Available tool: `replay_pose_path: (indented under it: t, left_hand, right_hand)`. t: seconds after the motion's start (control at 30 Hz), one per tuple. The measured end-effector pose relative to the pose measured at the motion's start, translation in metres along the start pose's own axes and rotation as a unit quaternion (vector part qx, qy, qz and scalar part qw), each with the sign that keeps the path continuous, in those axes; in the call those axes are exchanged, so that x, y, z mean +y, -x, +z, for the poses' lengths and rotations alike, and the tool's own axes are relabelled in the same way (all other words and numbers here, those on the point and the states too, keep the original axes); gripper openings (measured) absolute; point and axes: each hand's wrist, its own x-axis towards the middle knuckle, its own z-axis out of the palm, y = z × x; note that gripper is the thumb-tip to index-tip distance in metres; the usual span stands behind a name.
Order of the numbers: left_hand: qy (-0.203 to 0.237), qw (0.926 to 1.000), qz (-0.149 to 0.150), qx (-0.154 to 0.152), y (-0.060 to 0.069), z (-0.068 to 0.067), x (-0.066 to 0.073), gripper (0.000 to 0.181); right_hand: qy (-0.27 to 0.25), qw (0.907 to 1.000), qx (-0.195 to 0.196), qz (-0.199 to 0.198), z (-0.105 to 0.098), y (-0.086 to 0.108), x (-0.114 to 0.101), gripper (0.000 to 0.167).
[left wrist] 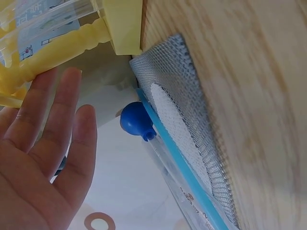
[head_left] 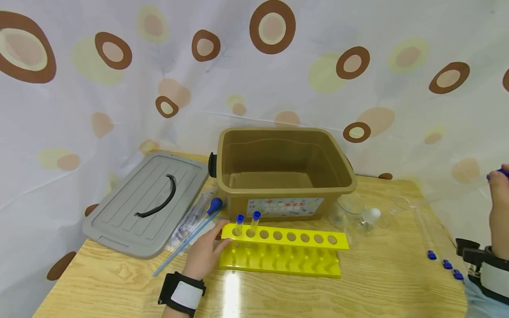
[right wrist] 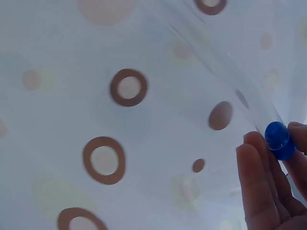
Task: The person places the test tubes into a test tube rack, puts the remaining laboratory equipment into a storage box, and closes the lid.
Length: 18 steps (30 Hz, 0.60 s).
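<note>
Yellow plastic test-tube rack (head_left: 318, 267) stands on the wooden worktop (head_left: 381, 291) in the head view, its left end held by the left-hand grip (head_left: 204, 254), with a finger at the back and the thumb in front. Two clear test tubes with blue caps (head_left: 254, 226) stand in its two leftmost holes, just beside that grip. Behind the rack sits a brown plastic tub (head_left: 278, 191), and to the left lies a grey plastic lid (head_left: 127, 216) with a black handle (head_left: 161, 207). At the far right edge the right-hand grip (head_left: 500, 203) is raised, well apart from the rack. In the left wrist view, extended fingers (left wrist: 79, 153) reach a yellow knobbed post (left wrist: 67, 50) of the rack; near them are a dropper with a blue bulb (left wrist: 135, 119), a light-blue stick (left wrist: 177, 153) and a grey mesh pad (left wrist: 165, 62). In the right wrist view, thumb and fingers pinch the blue rounded cap (right wrist: 279, 141) of a clear tube (right wrist: 225, 76), which slants up and away from the hand.
</note>
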Motion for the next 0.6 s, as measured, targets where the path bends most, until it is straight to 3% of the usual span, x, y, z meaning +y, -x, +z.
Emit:
replay_pose_path:
  t: [0.23,0.33,0.43,0.53,0.6]
  left_hand:
    - [-0.009,0.9999,0.007,0.001,-0.002,0.001,0.0,0.046]
    - [-0.009,0.9999,0.008,0.003,-0.002,0.0,0.001,0.046]
    - [-0.01,0.9999,0.007,0.003,-0.001,0.0,0.0,0.046]
    - [-0.012,0.9999,0.007,0.004,0.0,0.0,0.0,0.046]
    - [-0.014,0.9999,0.008,0.004,0.0,0.0,0.0,0.047]
  right_hand:
    - [-0.049,0.9953,-0.007,-0.083,0.002,0.014,-0.059,0.027]
    - [-0.086,0.9888,-0.016,-0.121,0.006,0.02,-0.08,0.023]
    - [-0.149,0.9741,-0.038,-0.166,0.014,0.028,-0.097,0.018]
    - [-0.214,0.9518,-0.068,-0.209,0.028,0.04,-0.11,0.016]
    - [-0.224,0.9428,-0.087,-0.231,0.039,0.051,-0.117,0.018]
